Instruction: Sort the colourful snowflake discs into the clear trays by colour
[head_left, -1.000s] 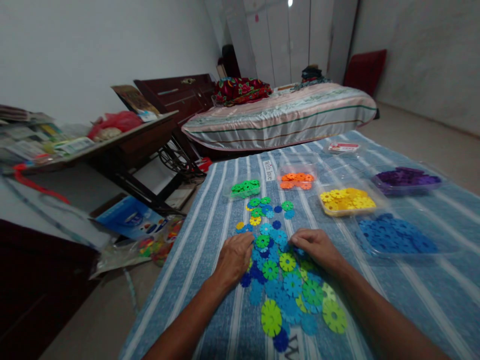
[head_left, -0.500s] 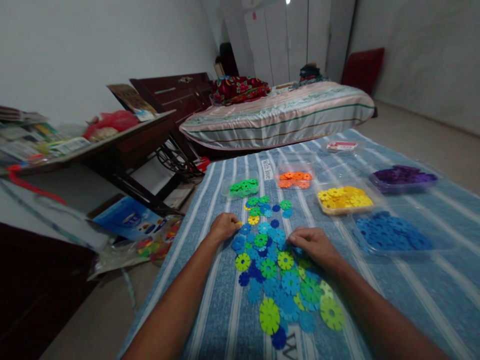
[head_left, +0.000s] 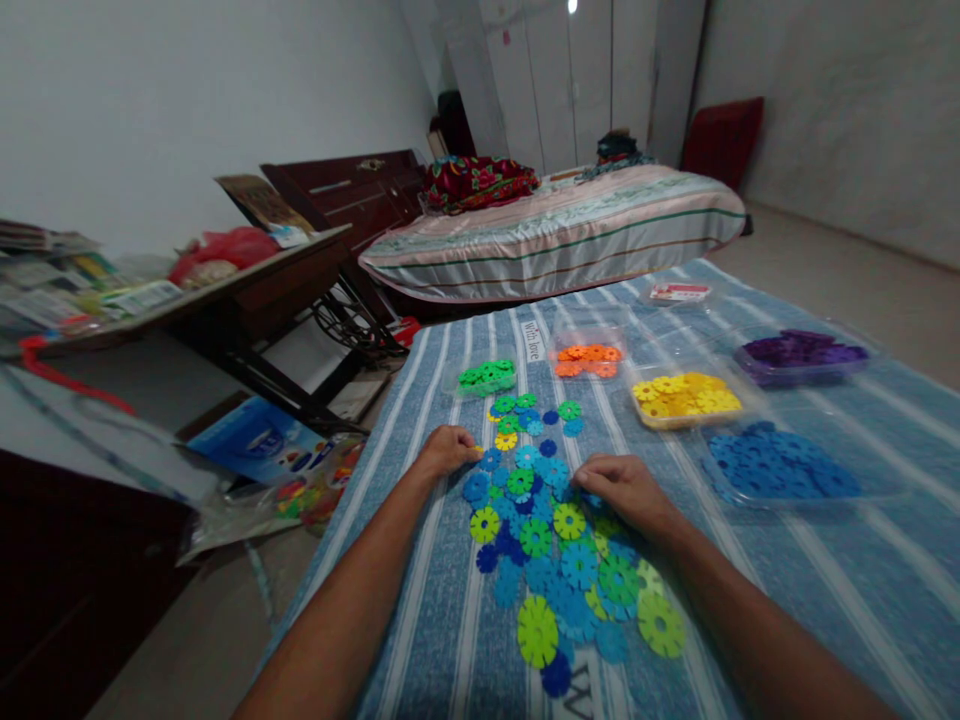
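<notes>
A loose spread of notched plastic discs in blues, greens and yellow lies on the striped cloth, among them a lime disc (head_left: 538, 631) and a light blue disc (head_left: 579, 565). At the spread's left edge, my left hand (head_left: 448, 450) pinches a yellow disc (head_left: 478, 449), of which just a sliver shows. My right hand (head_left: 619, 488) rests over the spread's right side, fingers curled and closed near some blue discs. Whatever its fingertips hold is hidden.
Clear tubs of sorted discs stand beyond: green (head_left: 487, 378), orange (head_left: 589, 361), yellow (head_left: 686, 397), purple (head_left: 802, 357) and blue (head_left: 780, 465). A small clear box with a red-and-white label (head_left: 679, 292) lies at the back. A cluttered desk (head_left: 247, 265) is left, a bed (head_left: 555, 240) ahead.
Both hands stay nearly where they were, and the discs keep their places. The whole view has shifted very slightly.
</notes>
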